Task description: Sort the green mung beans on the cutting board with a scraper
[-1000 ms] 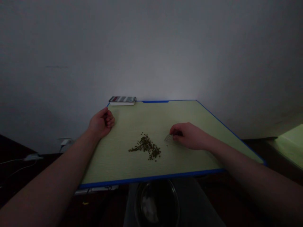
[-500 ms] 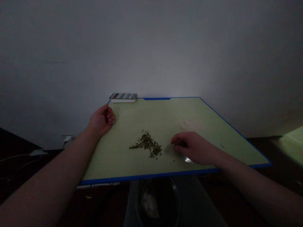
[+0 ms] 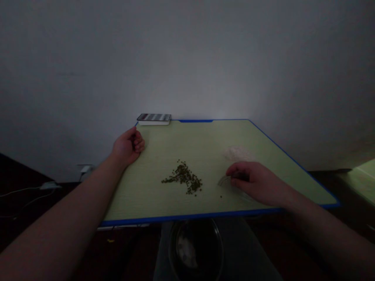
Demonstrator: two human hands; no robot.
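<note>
My right hand (image 3: 253, 181) is closed on a clear protractor (image 3: 224, 180), a see-through plate with a curved edge, held low over the right part of the table. My fingers cover most of it. To its left lies a loose, spread heap of small greenish-brown beans (image 3: 187, 177), with one stray bean (image 3: 221, 196) closer to my hand. A pale heap of fine grains (image 3: 236, 153) sits just beyond my right hand. My left hand (image 3: 129, 146) rests at the table's left edge, its fingers curled in and nothing visible in them.
The light green table (image 3: 190, 142) has a blue rim. A phone (image 3: 154, 117) lies on a white box (image 3: 154, 122) at the far left corner, near the wall (image 3: 187, 58). A shiny metal bowl (image 3: 219, 249) rests on my lap below the front edge. Cables (image 3: 29, 189) hang at left.
My right hand has moved right with the protractor, away from the bean heap. The beans look the same, and my left hand stays curled at the table's edge.
</note>
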